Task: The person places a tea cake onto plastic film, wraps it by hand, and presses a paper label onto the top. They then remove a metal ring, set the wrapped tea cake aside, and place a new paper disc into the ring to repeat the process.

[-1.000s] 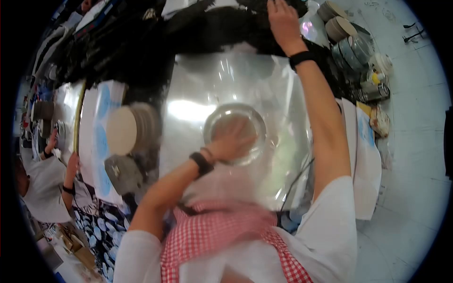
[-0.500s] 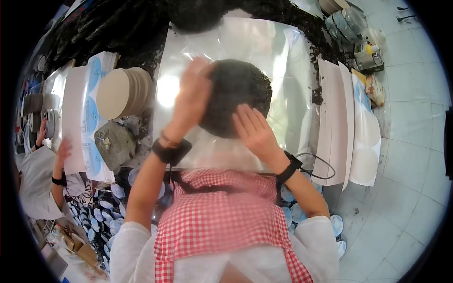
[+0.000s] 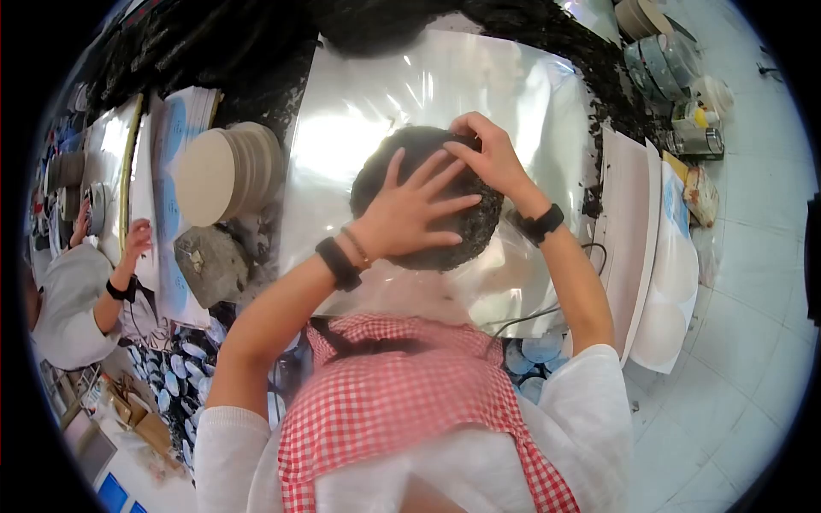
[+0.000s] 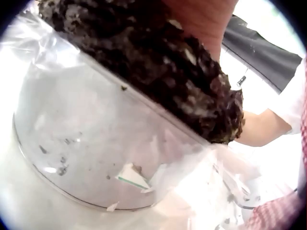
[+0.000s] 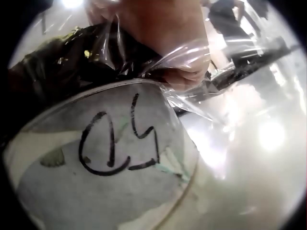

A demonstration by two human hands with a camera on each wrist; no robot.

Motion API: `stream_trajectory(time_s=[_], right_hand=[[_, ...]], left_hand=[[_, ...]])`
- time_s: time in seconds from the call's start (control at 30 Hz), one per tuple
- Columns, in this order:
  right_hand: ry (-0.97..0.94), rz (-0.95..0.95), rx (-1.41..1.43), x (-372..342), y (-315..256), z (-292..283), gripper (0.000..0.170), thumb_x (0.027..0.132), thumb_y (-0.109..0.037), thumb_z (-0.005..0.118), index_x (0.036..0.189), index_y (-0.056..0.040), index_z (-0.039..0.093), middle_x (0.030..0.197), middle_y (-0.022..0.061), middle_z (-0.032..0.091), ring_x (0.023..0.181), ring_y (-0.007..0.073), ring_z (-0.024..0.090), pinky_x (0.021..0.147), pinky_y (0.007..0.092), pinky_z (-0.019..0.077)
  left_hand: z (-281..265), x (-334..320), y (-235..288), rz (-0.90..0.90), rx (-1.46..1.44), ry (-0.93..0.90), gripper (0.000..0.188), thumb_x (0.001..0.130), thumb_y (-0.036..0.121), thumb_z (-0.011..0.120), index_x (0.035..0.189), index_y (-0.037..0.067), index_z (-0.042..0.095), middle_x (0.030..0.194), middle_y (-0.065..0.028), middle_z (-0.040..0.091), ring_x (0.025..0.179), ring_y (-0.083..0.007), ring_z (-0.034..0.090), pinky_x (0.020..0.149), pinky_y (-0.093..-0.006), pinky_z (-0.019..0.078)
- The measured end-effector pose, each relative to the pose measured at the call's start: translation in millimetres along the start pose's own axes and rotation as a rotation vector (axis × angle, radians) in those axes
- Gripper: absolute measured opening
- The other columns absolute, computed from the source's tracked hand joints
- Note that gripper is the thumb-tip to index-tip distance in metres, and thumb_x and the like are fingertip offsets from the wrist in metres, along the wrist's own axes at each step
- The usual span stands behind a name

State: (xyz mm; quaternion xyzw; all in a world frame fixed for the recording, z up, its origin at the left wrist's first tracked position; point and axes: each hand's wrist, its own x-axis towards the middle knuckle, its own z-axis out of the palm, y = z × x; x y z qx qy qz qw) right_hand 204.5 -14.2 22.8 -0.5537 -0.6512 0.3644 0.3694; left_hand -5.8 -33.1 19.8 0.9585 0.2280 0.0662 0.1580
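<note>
A thick round cake of dark, flaky seaweed-like stuff (image 3: pixel 483 227) lies on a clear plastic sheet (image 3: pixel 342 94). Beneath it, a grey round ring mould (image 4: pixel 72 129) shows through the film in the left wrist view; its side (image 5: pixel 120 196) bears black marker writing in the right wrist view. My left hand (image 3: pixel 419 205) rests palm down on the cake with fingers spread. At the far right edge of the cake, my right hand (image 3: pixel 492 154) has its fingers curled over the rim and its thumb on top. Stretched film folds gather near these fingers.
Left of the sheet stand a stack of beige discs (image 3: pixel 208 175) and a rough grey stone (image 3: pixel 209 265). More dark flakes (image 3: pixel 214 51) pile up behind. White printed sheets (image 3: pixel 658 282) lie at the right, and another person (image 3: pixel 73 286) works at far left.
The right hand came back from the far pile and now sits at the cake's far right edge. The dark cake appeared over the mould. The left hand lowered onto it, fingers spread.
</note>
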Motion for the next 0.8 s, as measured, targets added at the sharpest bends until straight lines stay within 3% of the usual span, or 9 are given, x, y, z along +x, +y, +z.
stream_trajectory(time_s=[0.13, 0.27, 0.37, 0.4, 0.47, 0.5, 0.57, 0.67, 0.8], right_hand=[[0.069, -0.274, -0.387, -1.1, -1.5, 6.9, 0.026, 0.082, -0.010, 0.071, 0.103, -0.0034, 0.058, 0.088, 0.0046, 0.060, 0.080, 0.0145, 0.057, 0.071, 0.0281, 0.0473], [0.169, 0.049, 0.001, -14.0, -4.4, -10.1, 0.023, 0.080, -0.009, 0.071, 0.095, -0.0022, 0.057, 0.082, 0.0093, 0.056, 0.073, 0.0208, 0.056, 0.066, 0.0307, 0.0474], [0.130, -0.079, -0.240, -18.3, -4.5, 2.5, 0.025, 0.077, -0.012, 0.074, 0.092, -0.0014, 0.057, 0.082, 0.0096, 0.056, 0.070, 0.0219, 0.056, 0.064, 0.0315, 0.0476], [0.128, -0.217, -0.408, -17.1, -6.7, 9.2, 0.024, 0.078, -0.012, 0.074, 0.090, -0.0003, 0.058, 0.084, 0.0093, 0.057, 0.070, 0.0217, 0.056, 0.063, 0.0314, 0.0476], [0.166, -0.093, -0.239, -23.3, -19.6, 3.6, 0.020, 0.079, -0.012, 0.070, 0.090, -0.0014, 0.057, 0.085, 0.0102, 0.055, 0.074, 0.0279, 0.056, 0.065, 0.0364, 0.0474], [0.186, -0.042, -0.161, -24.8, -25.1, -0.9, 0.019, 0.079, -0.011, 0.068, 0.090, -0.0020, 0.056, 0.086, 0.0106, 0.054, 0.076, 0.0310, 0.057, 0.067, 0.0389, 0.0473], [0.208, -0.150, -0.471, -35.7, -13.8, 3.0, 0.015, 0.076, -0.010, 0.064, 0.086, -0.0038, 0.055, 0.086, 0.0099, 0.052, 0.080, 0.0286, 0.056, 0.068, 0.0387, 0.0479], [0.144, -0.294, -0.895, -37.6, -14.6, 30.5, 0.016, 0.070, -0.012, 0.061, 0.083, -0.0068, 0.054, 0.084, 0.0097, 0.051, 0.080, 0.0260, 0.055, 0.069, 0.0367, 0.0487], [0.163, -0.326, -0.769, -35.4, -18.2, 21.1, 0.016, 0.071, -0.010, 0.060, 0.086, -0.0053, 0.054, 0.086, 0.0097, 0.054, 0.082, 0.0268, 0.056, 0.070, 0.0362, 0.0481]], left_hand=[[10.2, 2.6, -2.9, 0.002, 0.013, -0.056, 0.060, 0.090, 0.069, 0.039, 0.143, 0.041, 0.044, 0.158, -0.0093, 0.022, 0.149, -0.0303, 0.010, 0.109, -0.0659, -0.0088], [14.0, 5.8, -6.1, 0.016, 0.007, -0.083, 0.063, 0.089, 0.068, 0.040, 0.145, 0.039, 0.040, 0.159, -0.0112, 0.019, 0.149, -0.0328, 0.008, 0.108, -0.0699, -0.0020], [17.7, 9.4, -6.7, -0.002, -0.011, -0.141, 0.065, 0.089, 0.068, 0.042, 0.146, 0.036, 0.039, 0.159, -0.0128, 0.015, 0.148, -0.0346, 0.007, 0.106, -0.0731, 0.0082], [19.6, 11.0, -7.6, -0.020, -0.031, -0.194, 0.065, 0.089, 0.068, 0.043, 0.146, 0.036, 0.040, 0.159, -0.0127, 0.015, 0.148, -0.0350, 0.008, 0.106, -0.0733, 0.0093], [22.6, 9.5, -6.8, -0.022, -0.029, -0.208, 0.066, 0.088, 0.068, 0.043, 0.145, 0.034, 0.040, 0.159, -0.0123, 0.017, 0.147, -0.0361, 0.009, 0.104, -0.0741, 0.0146], [22.3, 9.6, -7.0, -0.016, -0.024, -0.183, 0.066, 0.089, 0.068, 0.043, 0.145, 0.033, 0.041, 0.158, -0.0125, 0.018, 0.147, -0.0361, 0.010, 0.104, -0.0742, 0.0152], [23.7, 9.0, -4.9, -0.015, -0.024, -0.130, 0.067, 0.089, 0.068, 0.043, 0.145, 0.032, 0.041, 0.157, -0.0130, 0.020, 0.147, -0.0360, 0.011, 0.103, -0.0745, 0.0164], [27.5, 14.0, -1.0, -0.092, 0.036, -0.302, 0.066, 0.089, 0.069, 0.041, 0.142, 0.032, 0.044, 0.157, -0.0123, 0.021, 0.146, -0.0355, 0.014, 0.105, -0.0739, 0.0144], [26.9, 9.7, -3.4, -0.102, 0.047, -0.224, 0.065, 0.088, 0.071, 0.041, 0.142, 0.034, 0.045, 0.155, -0.0151, 0.025, 0.145, -0.0376, 0.015, 0.105, -0.0743, 0.0111]])
